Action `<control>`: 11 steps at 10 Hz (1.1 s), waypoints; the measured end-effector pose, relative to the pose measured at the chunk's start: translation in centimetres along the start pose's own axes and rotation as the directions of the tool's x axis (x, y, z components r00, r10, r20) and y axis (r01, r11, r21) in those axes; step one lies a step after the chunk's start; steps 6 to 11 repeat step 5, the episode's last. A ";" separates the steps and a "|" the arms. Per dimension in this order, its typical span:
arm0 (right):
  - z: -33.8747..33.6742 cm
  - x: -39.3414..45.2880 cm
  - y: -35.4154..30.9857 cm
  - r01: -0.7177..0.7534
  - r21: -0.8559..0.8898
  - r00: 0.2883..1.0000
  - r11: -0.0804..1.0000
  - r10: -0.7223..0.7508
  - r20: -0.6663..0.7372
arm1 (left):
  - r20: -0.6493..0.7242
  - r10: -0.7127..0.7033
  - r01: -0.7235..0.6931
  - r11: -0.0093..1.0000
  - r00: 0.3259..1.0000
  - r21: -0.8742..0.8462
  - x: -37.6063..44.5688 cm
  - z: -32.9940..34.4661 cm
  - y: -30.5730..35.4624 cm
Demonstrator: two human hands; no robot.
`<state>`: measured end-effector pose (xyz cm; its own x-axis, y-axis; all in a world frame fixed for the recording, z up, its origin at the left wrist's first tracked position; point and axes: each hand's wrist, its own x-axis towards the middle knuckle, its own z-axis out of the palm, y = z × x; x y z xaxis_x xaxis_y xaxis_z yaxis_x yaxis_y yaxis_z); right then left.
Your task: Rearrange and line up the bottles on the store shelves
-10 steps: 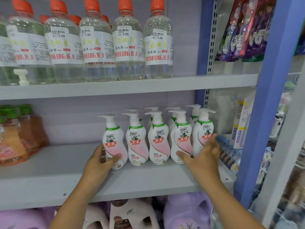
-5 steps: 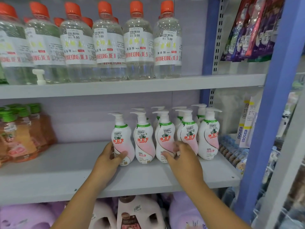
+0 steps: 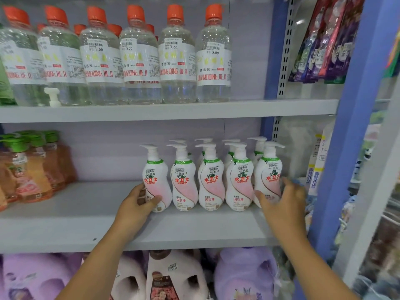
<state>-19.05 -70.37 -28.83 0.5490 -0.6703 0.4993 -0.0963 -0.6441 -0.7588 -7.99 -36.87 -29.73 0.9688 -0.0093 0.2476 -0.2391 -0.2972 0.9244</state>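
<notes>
Hands bracketed the front row of pump bottles on the middle shelf (image 3: 65,230) as we worked at lining them up. Our left hand (image 3: 138,204) gripped the leftmost bottle (image 3: 154,180) low down, thumb across its front and fingers curled behind. Our right hand (image 3: 283,202) was blurred; it lay against the lower part of the rightmost bottle (image 3: 268,176), thumb on the front, but we could not tell whether the fingers closed round it or only pressed its side. Between these two stood three more front bottles (image 3: 211,180), all five upright, labels forward, close together near the right end of the shelf, with a second row (image 3: 256,146) just behind. By our judgement this group was nearly done: the fronts looked fairly even, though the leftmost sat a little apart from its neighbour and wanted closing up. On the upper shelf (image 3: 173,110) the clear bottles (image 3: 138,57) stood in a fair line, with a loose white pump (image 3: 52,96) before them. Orange bottles (image 3: 32,169) at the left looked bunched, possibly still to be straightened.
</notes>
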 end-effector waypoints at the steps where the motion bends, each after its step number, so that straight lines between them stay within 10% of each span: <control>1: -0.1 0.8 0.5 -0.060 -0.024 0.984 0.998 0.063 0.169 | -0.014 -0.010 0.011 0.999 1.000 0.039 -0.1 -0.1 0.2; 11: -0.9 -1.4 1.6 -0.024 0.036 0.969 0.999 0.014 0.248 | -0.101 -0.070 0.067 0.997 0.992 -0.030 -4.0 -0.8 0.9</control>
